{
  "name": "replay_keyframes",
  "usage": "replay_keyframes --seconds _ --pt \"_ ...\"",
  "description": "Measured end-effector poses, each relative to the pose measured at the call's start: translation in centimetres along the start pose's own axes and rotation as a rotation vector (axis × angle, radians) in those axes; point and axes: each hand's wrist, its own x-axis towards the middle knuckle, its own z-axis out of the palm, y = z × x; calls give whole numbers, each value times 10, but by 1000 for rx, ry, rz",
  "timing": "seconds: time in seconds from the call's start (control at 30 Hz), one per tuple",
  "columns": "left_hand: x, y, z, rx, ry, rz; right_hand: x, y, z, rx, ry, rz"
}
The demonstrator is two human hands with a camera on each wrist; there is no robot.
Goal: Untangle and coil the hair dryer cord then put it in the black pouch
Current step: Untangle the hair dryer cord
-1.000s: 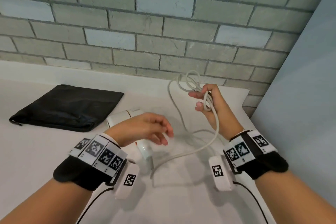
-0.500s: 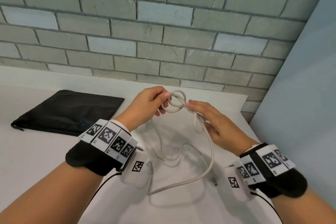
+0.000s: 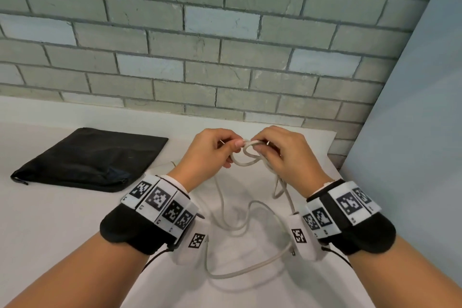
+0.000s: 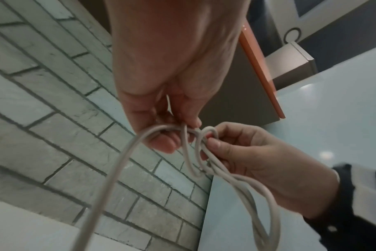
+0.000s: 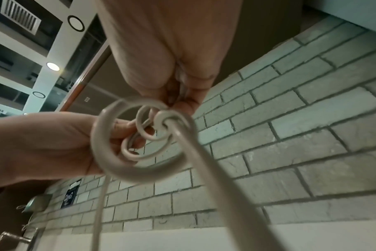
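Grey brick wall (image 3: 200,57) stands behind the white table top (image 3: 62,220) on which the work is done. To the left of the left hand (image 3: 207,155) the flat black fabric pouch (image 3: 92,157) lies with nothing in it yet. Below both wrists the long pale grey hair dryer cord (image 3: 250,270) hangs down in loose loops onto the table. One second ago only the right hand (image 3: 282,155) held the cord up; now both hands have come together, and each one pinches the small knot of loops (image 3: 246,154) between thumb and curled fingers. I judge that the untangling has really started, while coiling and packing are not yet done. The hair dryer body itself is not visible now.
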Motion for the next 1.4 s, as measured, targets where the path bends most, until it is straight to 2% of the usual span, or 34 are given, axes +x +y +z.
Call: replay_keyframes --seconds 0.1,0.2,0.27,0.3,0.4,0.47,0.53,0.63,0.73,0.77,0.83,0.9,1.0,1.07,1.13,1.2,1.27,1.3,1.33,1.4 --pt "2 -6 -7 -49 113 -38 -9 3 0 69 60 11" --pt "1 -8 -12 -70 137 -69 -17 8 -1 215 -94 16" --pt "0 -8 -9 -37 123 -66 -16 7 -4 336 -174 164" --pt "-1 -8 -7 -21 110 -60 -13 5 -5 320 -186 220" --pt "-1 -3 4 13 63 -49 -9 -4 -1 65 -92 230" --pt "-1 1 9 10 41 -37 -6 -14 4 -4 -17 201" --pt "-1 2 12 19 27 -33 -4 -21 6 -114 -34 158" --pt "-3 -1 14 24 48 -39 0 -21 10 -345 -165 131" --pt "-6 -2 18 -2 64 -45 -2 -21 18 -454 -107 41" --pt "-5 -3 18 -11 75 -39 -4 -21 19 -421 -40 38" --pt "-4 -5 16 -53 121 -39 -5 -18 14 -167 106 170" --pt "-3 -8 13 -130 145 -84 -3 -16 3 235 254 365" --pt "-5 -8 12 -179 106 -113 1 -9 -10 769 458 495" --pt "-4 -5 13 -254 72 -118 -1 -5 -10 975 509 608" --pt "-4 0 14 -295 40 -126 -7 0 -8 1016 462 738" --pt "-2 2 14 -205 37 -106 -12 10 -8 805 247 811" --pt "-1 2 13 -115 51 -65 -16 19 -13 337 48 728" --pt "0 3 13 -85 57 -42 -16 18 -16 125 35 612" --pt "1 4 13 -56 58 -17 -15 14 -20 -17 93 457" --pt "3 8 15 7 47 34 -9 -2 -23 -118 175 179"
